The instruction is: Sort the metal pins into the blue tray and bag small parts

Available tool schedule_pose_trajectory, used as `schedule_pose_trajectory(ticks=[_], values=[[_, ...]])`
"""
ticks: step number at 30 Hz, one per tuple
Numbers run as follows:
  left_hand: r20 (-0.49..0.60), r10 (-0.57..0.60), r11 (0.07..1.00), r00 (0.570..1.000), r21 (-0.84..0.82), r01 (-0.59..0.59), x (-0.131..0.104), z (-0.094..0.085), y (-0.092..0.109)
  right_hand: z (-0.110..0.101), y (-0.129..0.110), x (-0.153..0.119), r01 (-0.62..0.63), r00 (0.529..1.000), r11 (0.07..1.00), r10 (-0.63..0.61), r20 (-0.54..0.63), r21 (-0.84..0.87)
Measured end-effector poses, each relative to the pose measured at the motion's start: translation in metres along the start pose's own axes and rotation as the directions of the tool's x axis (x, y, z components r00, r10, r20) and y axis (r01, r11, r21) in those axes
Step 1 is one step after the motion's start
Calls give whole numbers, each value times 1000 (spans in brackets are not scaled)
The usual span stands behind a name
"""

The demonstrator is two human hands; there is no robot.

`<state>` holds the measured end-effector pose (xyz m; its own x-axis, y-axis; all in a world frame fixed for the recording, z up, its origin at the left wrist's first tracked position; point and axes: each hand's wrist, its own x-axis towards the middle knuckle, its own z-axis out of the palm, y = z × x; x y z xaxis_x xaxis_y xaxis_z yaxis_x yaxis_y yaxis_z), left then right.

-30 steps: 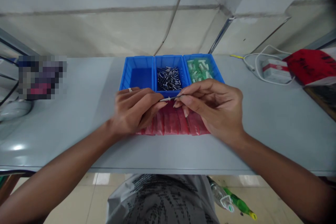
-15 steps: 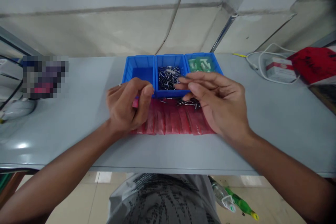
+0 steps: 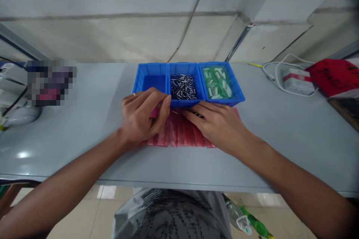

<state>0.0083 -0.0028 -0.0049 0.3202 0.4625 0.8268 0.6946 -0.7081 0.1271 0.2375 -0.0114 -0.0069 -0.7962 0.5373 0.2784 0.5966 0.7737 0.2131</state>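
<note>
My left hand (image 3: 146, 115) is closed in a pinch above the left end of the pink plastic bags (image 3: 179, 130); what its fingertips hold is too small to make out. My right hand (image 3: 220, 123) lies palm down over the bags, its fingers on small dark metal pins (image 3: 198, 115) just in front of the middle bin. That middle blue bin (image 3: 199, 86) contains many metal pins (image 3: 183, 87). In the right blue bin (image 3: 239, 91) lie white pieces in green plastic (image 3: 218, 82). The left blue bin (image 3: 154, 70) shows a bare bottom, partly hidden by my left hand.
At the right of the grey table (image 3: 112, 160) are a white and red box (image 3: 297, 80), a white cable (image 3: 276, 68) and a red bag (image 3: 333, 76). A white mouse-like object (image 3: 24, 115) is at the left. Bottles (image 3: 255, 224) lie on the floor.
My right hand has come down from in front of the middle and right bins onto the pins on the bags. My left hand stays pinched over the bags. The view has shifted slightly.
</note>
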Motion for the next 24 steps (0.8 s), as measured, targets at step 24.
schedule_pose_trajectory(ticks=[24], values=[[126,281,960,951,-48,-278,-3,4,-1,-17,-7,10,-50,684,252,714,-151,966]])
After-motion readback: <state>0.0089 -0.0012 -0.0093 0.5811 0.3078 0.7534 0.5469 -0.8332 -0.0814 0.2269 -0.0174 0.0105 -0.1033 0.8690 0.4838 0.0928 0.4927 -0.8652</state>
